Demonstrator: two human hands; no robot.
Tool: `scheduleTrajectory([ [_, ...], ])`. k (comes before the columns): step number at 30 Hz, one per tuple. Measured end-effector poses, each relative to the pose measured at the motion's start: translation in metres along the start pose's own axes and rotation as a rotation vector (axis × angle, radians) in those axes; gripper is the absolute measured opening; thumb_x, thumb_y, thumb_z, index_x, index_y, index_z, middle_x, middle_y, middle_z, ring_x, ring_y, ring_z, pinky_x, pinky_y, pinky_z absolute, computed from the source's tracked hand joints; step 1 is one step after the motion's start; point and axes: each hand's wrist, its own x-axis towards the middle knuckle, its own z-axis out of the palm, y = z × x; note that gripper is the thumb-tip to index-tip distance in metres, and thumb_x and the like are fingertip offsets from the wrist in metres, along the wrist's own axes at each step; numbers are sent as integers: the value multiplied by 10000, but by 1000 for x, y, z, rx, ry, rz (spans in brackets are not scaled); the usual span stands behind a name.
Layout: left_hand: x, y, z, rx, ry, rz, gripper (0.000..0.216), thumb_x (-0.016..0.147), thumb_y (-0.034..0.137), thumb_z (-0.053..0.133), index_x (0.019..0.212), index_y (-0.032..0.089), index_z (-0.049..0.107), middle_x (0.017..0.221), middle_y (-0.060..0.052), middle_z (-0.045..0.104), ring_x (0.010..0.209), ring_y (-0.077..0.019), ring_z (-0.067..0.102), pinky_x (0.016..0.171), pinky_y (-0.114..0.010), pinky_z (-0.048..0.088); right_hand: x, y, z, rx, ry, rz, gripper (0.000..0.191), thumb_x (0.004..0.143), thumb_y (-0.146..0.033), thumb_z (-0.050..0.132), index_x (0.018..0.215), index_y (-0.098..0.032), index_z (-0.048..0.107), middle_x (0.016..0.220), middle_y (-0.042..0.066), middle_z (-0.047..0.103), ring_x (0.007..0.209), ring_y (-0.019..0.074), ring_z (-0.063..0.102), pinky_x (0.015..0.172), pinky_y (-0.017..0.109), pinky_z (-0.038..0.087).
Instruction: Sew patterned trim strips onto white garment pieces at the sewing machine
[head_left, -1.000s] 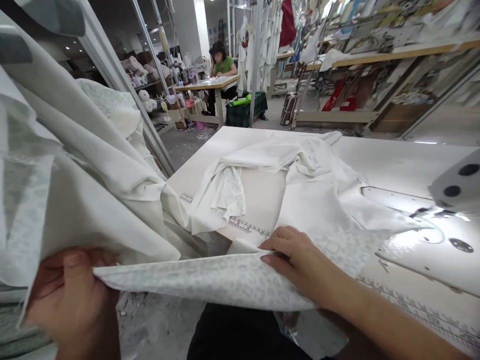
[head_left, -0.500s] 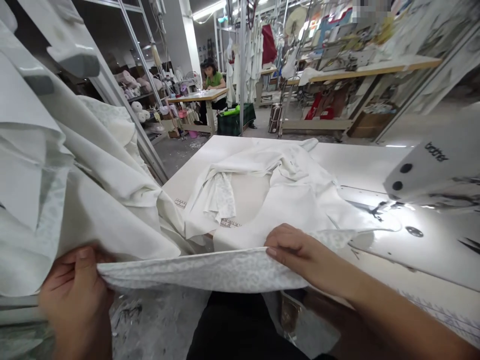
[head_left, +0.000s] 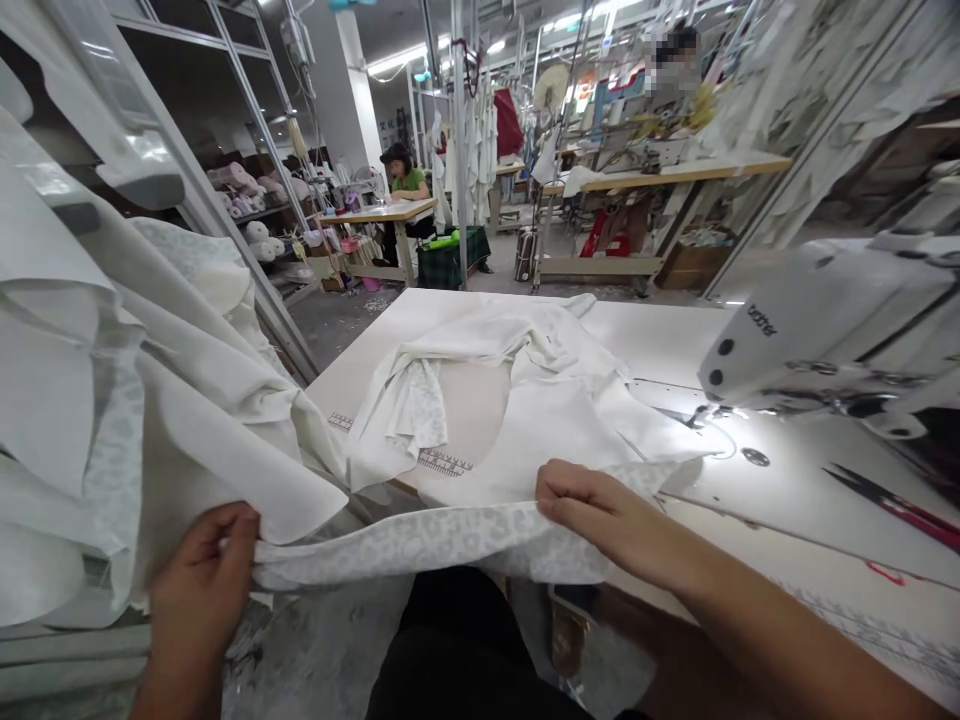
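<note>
A long piece of white patterned fabric [head_left: 420, 540] stretches between my two hands in front of the sewing table [head_left: 675, 340]. My left hand [head_left: 202, 580] pinches its folded edge at the lower left, fingers closed. My right hand [head_left: 592, 505] grips the same edge near the table's front, fingers curled over the cloth. More of the fabric [head_left: 555, 400] lies bunched on the table. A white sewing machine [head_left: 817, 320] stands at the right, its lamp lighting the needle area [head_left: 712, 415].
Heaped white cloth [head_left: 112, 400] hangs over a rack at the left. Scissors [head_left: 892, 505] lie on the table at the right. A person sits at a far wooden table [head_left: 382, 212]. Hanging garments and other work tables [head_left: 660, 175] fill the background.
The view tilted upward, showing more of the sewing machine. My left hand rose and closed further on the fabric edge, and the strip between my hands has narrowed into a tighter fold.
</note>
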Motion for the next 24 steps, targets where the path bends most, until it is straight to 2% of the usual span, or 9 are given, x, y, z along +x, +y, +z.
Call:
scheduleTrajectory([
  [3, -24, 31, 16, -89, -140, 131, 226, 766, 420, 636, 832, 213, 698, 774, 0, 716, 735, -191, 659, 681, -266, 503, -2, 0, -6, -3, -33, -4, 267, 868, -299, 426, 622, -208, 381, 719, -9, 422, 648, 144, 433, 599, 286, 370],
  [6, -56, 82, 40, -360, -377, 430, 153, 838, 326, 601, 800, 209, 692, 795, -15, 704, 740, -158, 645, 702, -243, 504, -4, -3, -8, -13, -70, -28, 246, 857, -281, 456, 625, -205, 421, 732, -5, 443, 684, 152, 449, 628, 291, 381],
  [8, -73, 117, 56, -530, -547, 533, 157, 878, 278, 559, 926, 198, 686, 896, -39, 699, 816, -154, 640, 747, -244, 503, -6, -8, -8, -26, -87, -41, 241, 854, -281, 477, 628, -203, 453, 732, -3, 461, 711, 162, 461, 654, 301, 385],
  [11, -85, 157, 73, -642, -795, 559, 260, 891, 276, 555, 1119, 183, 637, 1082, -74, 669, 969, -173, 611, 848, -268, 478, -13, -12, -9, -62, -86, -45, 241, 866, -290, 479, 640, -204, 486, 730, 0, 485, 747, 175, 478, 694, 317, 387],
  [14, -86, 174, 79, -645, -1019, 538, 190, 904, 289, 538, 959, 173, 678, 907, -43, 675, 847, -157, 598, 783, -256, 453, -23, -9, -13, -116, -63, -46, 226, 877, -317, 489, 688, -205, 541, 761, 7, 522, 805, 188, 505, 753, 336, 393],
  [16, -84, 176, 79, -670, -1118, 449, 213, 903, 307, 533, 828, 161, 669, 752, -14, 629, 724, -134, 553, 695, -240, 428, -29, -3, -17, -138, -32, -46, 233, 884, -361, 507, 723, -206, 574, 788, 14, 548, 836, 196, 519, 781, 346, 398],
  [18, -81, 174, 76, -703, -1195, 322, 231, 885, 338, 553, 800, 150, 656, 704, -3, 587, 680, -125, 506, 642, -230, 403, -33, 4, -20, -141, -2, -48, 256, 894, -404, 513, 749, -207, 590, 809, 18, 560, 840, 197, 528, 786, 349, 406],
  [21, -80, 171, 73, -726, -1271, 183, 242, 858, 360, 576, 793, 138, 649, 684, 2, 548, 654, -117, 463, 605, -224, 374, -35, 12, -22, -143, 16, -46, 280, 911, -425, 501, 759, -208, 591, 823, 21, 563, 834, 195, 533, 783, 351, 410],
  [24, -82, 171, 74, -750, -1273, 79, 214, 829, 340, 601, 792, 134, 641, 669, 7, 528, 630, -111, 450, 581, -219, 356, -35, 16, -21, -158, 25, -49, 293, 920, -427, 490, 753, -208, 589, 829, 25, 570, 841, 198, 536, 793, 360, 407],
])
